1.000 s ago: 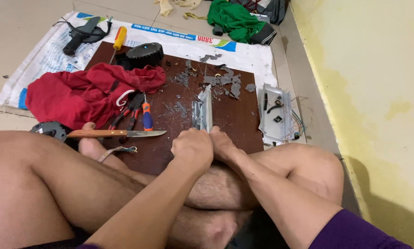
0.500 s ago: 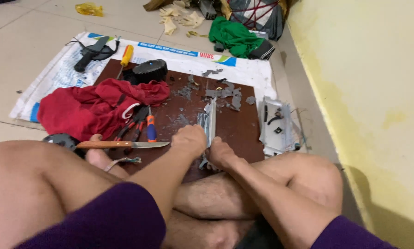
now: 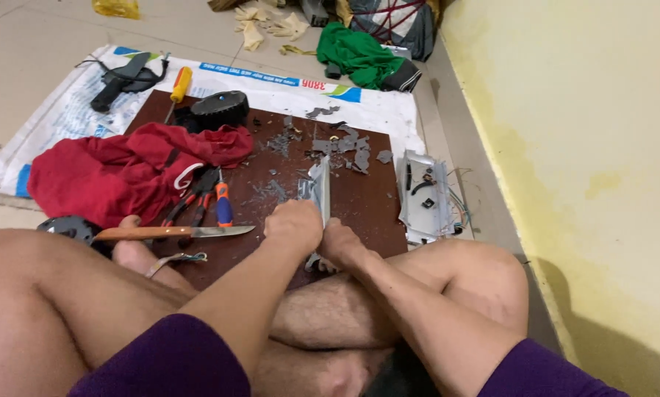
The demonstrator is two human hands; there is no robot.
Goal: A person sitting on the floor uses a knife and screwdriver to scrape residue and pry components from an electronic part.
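On brown board | both hands grip grey strip, perhaps metal

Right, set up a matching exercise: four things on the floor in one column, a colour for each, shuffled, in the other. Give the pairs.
Things:
1. cloth heaped on the brown board
2. screwdriver handle
3. knife handle
4. garment near the wall

Colours:
A. green
B. wooden brown
C. red
D. yellow and orange

Pairs: 1-C, 2-D, 3-B, 4-A
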